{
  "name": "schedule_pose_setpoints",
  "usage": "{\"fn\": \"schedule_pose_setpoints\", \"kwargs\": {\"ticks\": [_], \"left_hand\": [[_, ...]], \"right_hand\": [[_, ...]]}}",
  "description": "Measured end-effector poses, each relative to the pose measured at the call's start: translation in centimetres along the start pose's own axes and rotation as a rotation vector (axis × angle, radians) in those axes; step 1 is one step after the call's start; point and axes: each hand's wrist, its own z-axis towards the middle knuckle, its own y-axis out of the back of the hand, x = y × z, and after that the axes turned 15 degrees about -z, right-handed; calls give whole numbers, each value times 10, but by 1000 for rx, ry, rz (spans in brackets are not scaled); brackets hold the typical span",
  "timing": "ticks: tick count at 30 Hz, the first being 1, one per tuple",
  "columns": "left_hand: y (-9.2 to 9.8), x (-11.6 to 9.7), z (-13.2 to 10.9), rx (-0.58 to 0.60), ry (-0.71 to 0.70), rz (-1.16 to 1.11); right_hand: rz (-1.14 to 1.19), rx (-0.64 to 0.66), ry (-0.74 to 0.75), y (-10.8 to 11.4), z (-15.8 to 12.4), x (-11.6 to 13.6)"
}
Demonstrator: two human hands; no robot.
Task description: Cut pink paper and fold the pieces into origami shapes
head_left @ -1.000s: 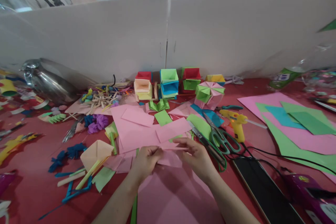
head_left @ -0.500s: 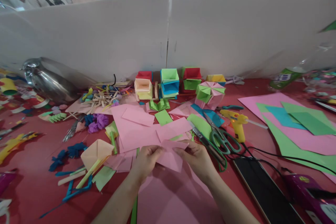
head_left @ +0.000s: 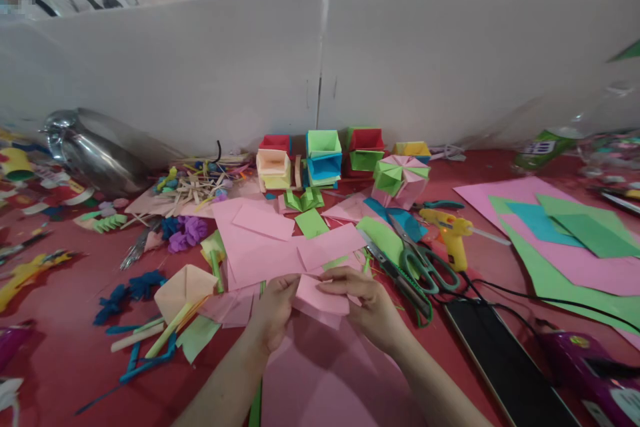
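Note:
A small folded piece of pink paper (head_left: pixel 320 299) is held between both hands, above a large pink sheet (head_left: pixel 340 380). My left hand (head_left: pixel 275 310) pinches its left end between thumb and fingers. On the other side my right hand (head_left: pixel 367 303) grips it, with fingers lying across the upper face and the thumb hidden behind. Just beyond the hands lie loose pink paper pieces (head_left: pixel 333 245) on another pink sheet (head_left: pixel 250 260). Scissors with green handles (head_left: pixel 427 267) and a utility knife (head_left: pixel 400 280) rest to the right.
Folded paper boxes (head_left: pixel 323 157) stand along the white partition (head_left: pixel 200 73). A yellow glue gun (head_left: pixel 450 233), a black-screened phone (head_left: pixel 505 360) and cables lie right. Metal jug (head_left: pixel 103 153), purple paper flowers (head_left: pixel 189 235) and blue pipe cleaners (head_left: pixel 145 363) are left. Coloured sheets (head_left: pixel 575 267) sit far right.
The pink paper has been turned and folded over into a narrower, thicker shape. My right hand's fingers have shifted left onto its upper face.

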Motion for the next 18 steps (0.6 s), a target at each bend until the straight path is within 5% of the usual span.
{"fn": "schedule_pose_setpoints", "kwargs": {"ticks": [10, 18], "left_hand": [[-2, -5, -2, 96, 5, -22], [7, -2, 0, 116, -211, 256]], "right_hand": [[-224, -42, 214, 2, -1, -4], [-236, -27, 199, 7, 0, -2]]}}
